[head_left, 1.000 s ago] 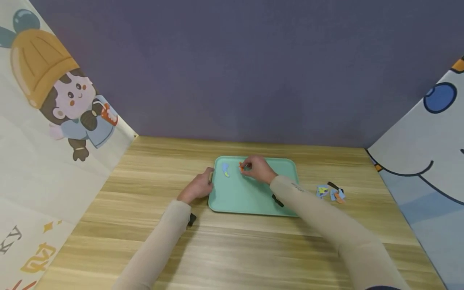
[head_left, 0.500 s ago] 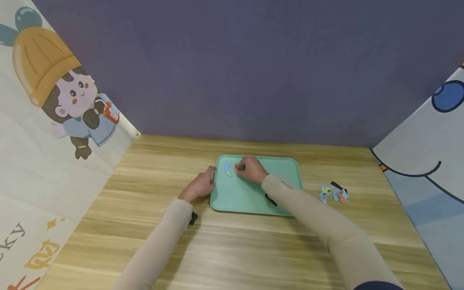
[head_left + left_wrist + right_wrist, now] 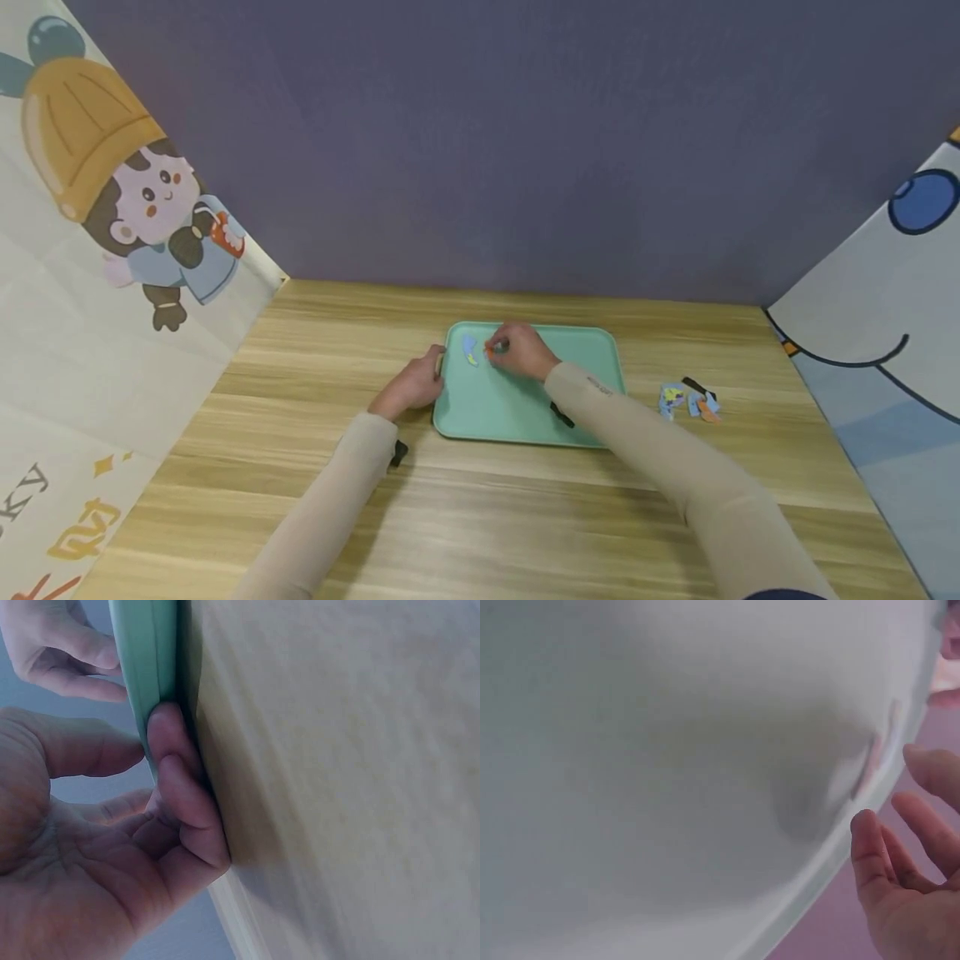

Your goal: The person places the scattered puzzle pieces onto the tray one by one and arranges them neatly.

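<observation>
The green tray [image 3: 510, 408] lies on the wooden table. My left hand [image 3: 412, 383] grips its left rim; in the left wrist view the thumb is at the rim and the curled fingers [image 3: 187, 802] lie against its outer side. Over the tray's upper left part, my right hand [image 3: 522, 350] has thumb and fingertips around a small flat orange piece [image 3: 488, 352]. In the right wrist view this piece [image 3: 866, 766] lies on the tray close to the fingertips; contact is hard to judge. A light blue piece with a yellow part [image 3: 469, 351] rests just left of it.
Right of the tray, on the table [image 3: 525, 517], sit several small flat pieces [image 3: 703, 406] in blue and orange, and a blue-and-yellow bunch [image 3: 671, 398]. A black strip [image 3: 699, 387] lies behind them. A dark wall [image 3: 510, 167] stands behind, with printed panels at both sides.
My right hand has shifted slightly left with the orange piece, bringing it nearer the light blue one, then stayed almost still. The left hand keeps its grip on the tray.
</observation>
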### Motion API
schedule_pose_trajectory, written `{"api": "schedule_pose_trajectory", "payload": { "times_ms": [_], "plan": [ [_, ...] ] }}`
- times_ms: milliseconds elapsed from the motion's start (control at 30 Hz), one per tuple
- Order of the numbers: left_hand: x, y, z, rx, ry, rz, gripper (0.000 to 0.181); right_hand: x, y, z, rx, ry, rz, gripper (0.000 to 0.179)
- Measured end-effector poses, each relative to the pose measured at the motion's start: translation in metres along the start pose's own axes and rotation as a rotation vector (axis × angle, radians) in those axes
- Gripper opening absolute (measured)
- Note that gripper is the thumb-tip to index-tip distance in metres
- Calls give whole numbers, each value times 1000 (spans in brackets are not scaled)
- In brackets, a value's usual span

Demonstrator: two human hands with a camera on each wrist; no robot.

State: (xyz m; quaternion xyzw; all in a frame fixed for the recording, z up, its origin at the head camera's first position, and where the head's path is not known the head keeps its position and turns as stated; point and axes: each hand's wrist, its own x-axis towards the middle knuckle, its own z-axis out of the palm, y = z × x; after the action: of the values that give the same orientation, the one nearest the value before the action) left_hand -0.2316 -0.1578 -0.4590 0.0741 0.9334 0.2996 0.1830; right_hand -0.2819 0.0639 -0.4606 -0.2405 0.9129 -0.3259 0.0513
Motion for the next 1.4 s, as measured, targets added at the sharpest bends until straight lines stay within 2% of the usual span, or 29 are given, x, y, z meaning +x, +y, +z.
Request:
{"api": "schedule_pose_trajectory", "payload": {
  "times_ms": [133, 367, 867, 1167, 1400],
  "plan": [
    [0, 1, 1, 6, 6, 4, 58, -6, 1, -10, 24, -5, 75, 28],
    [0, 0, 2, 7, 4, -7, 58, -25, 12, -31, 47, 8, 124, 32],
    [-1, -1, 3, 4, -1, 4, 58, -67, 43, -66, 39, 57, 106, 35],
    [0, -3, 5, 2, 1, 18, 58, -101, 71, -89, -8, 99, 90, 34],
    [1, -3, 4, 6, 10, 13, 58, -123, 91, -102, -19, 127, 106, 35]
  ]
}}
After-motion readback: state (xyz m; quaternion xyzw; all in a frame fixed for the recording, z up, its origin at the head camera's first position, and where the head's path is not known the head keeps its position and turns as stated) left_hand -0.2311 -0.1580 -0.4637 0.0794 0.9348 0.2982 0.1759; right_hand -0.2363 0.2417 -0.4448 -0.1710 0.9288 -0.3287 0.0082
